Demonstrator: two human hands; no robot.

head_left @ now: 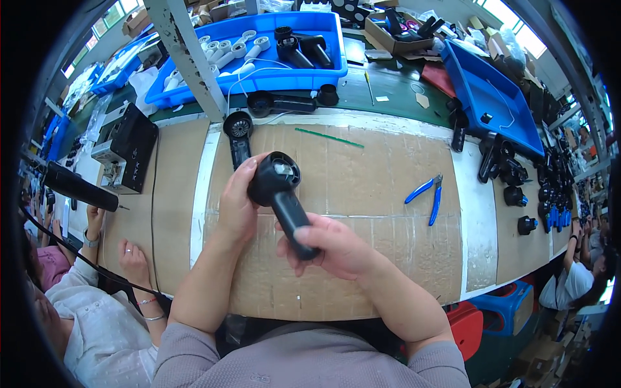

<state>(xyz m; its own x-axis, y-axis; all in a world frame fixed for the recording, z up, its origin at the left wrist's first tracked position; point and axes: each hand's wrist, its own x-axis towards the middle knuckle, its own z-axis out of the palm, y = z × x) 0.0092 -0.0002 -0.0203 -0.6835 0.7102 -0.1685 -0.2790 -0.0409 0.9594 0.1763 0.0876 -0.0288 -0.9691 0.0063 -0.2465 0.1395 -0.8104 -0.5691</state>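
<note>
Both my hands hold a black round-headed housing with a straight handle, shaped like a hair dryer or handheld fan, over the cardboard-covered bench. The open round end of its head faces up, and something pale shows inside. My left hand is closed around the side of the head. Lower down, my right hand grips the end of the handle, thumb on top. Just beyond my left hand lies a black half shell with a slotted round grille. Another black shell lies behind it.
Blue-handled nippers and a thin green strip lie on the cardboard. A blue tray of white and black housings stands behind a metal post. An electric screwdriver hangs left, near a co-worker's hands.
</note>
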